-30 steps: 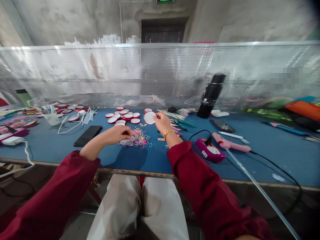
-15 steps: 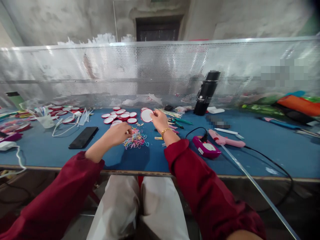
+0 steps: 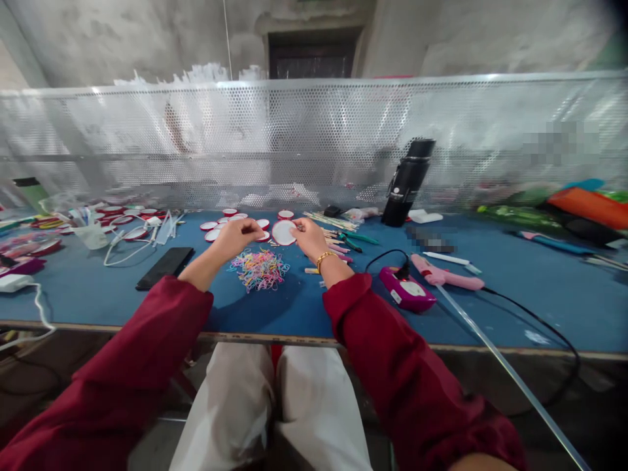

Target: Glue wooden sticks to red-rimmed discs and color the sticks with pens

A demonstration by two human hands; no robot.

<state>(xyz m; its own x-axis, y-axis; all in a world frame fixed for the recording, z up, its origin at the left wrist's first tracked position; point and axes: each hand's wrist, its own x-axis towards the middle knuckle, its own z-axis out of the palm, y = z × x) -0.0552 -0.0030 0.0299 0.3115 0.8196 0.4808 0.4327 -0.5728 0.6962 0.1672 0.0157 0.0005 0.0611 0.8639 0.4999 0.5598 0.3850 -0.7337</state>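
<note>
In my right hand point(image 3: 310, 241), thumb and fingers pinch the edge of a round white lid with a red rim point(image 3: 283, 233), its white face toward me. My left hand point(image 3: 239, 237) is held just left of the lid with its fingertips pinched together; anything between them is too small to make out. Below both hands lies a loose heap of small coloured rubber bands point(image 3: 261, 269) on the blue tabletop point(image 3: 245, 317). Several more red-rimmed white lids point(image 3: 229, 212) lie behind my left hand, which partly covers them.
A black phone point(image 3: 165, 267) lies at the left. Pliers point(image 3: 353, 244) and thin sticks point(image 3: 324, 222) are behind my right hand. To the right are a purple power box point(image 3: 407, 290), a pink glue gun point(image 3: 446, 273) with a clear stick, and a black flask point(image 3: 408, 183). A perforated metal screen point(image 3: 314, 144) stands behind.
My left hand has risen from the rubber band heap toward the lid, uncovering the heap. My right hand has moved the lid slightly left and down.
</note>
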